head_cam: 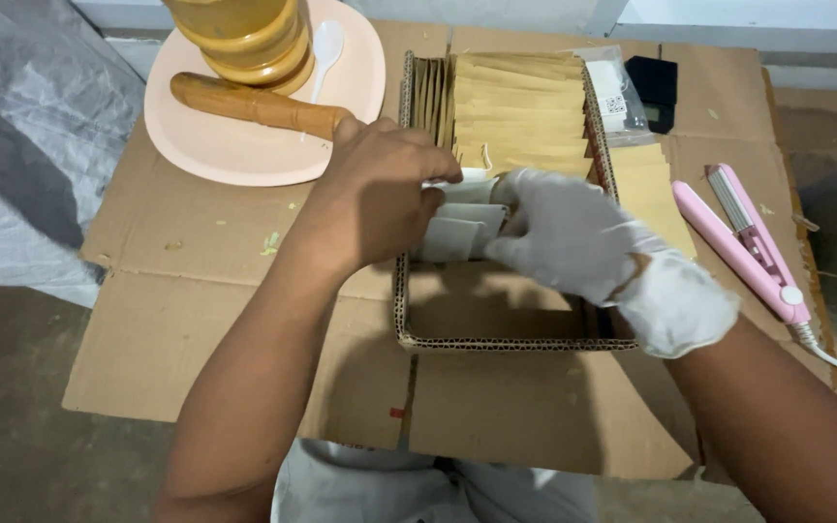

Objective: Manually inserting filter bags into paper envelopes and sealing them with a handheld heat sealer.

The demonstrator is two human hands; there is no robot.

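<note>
My bare left hand (375, 189) and my right hand (573, 232), which wears a white glove, meet over a shallow cardboard tray (496, 339). Both grip a small bundle of white paper packets (457, 228) between them, just above the tray's middle. The far half of the tray holds rows of tan paper packets (520, 111) standing on edge. The near half of the tray shows bare cardboard.
A pink plate (234, 145) at the far left carries a wooden pestle (254, 105), a white plastic spoon (325, 48) and a yellow jar (244, 34). A pink sealing clamp (748, 242) lies at right. Loose tan packets (656, 189) lie beside the tray. Flattened cardboard (176, 291) covers the floor.
</note>
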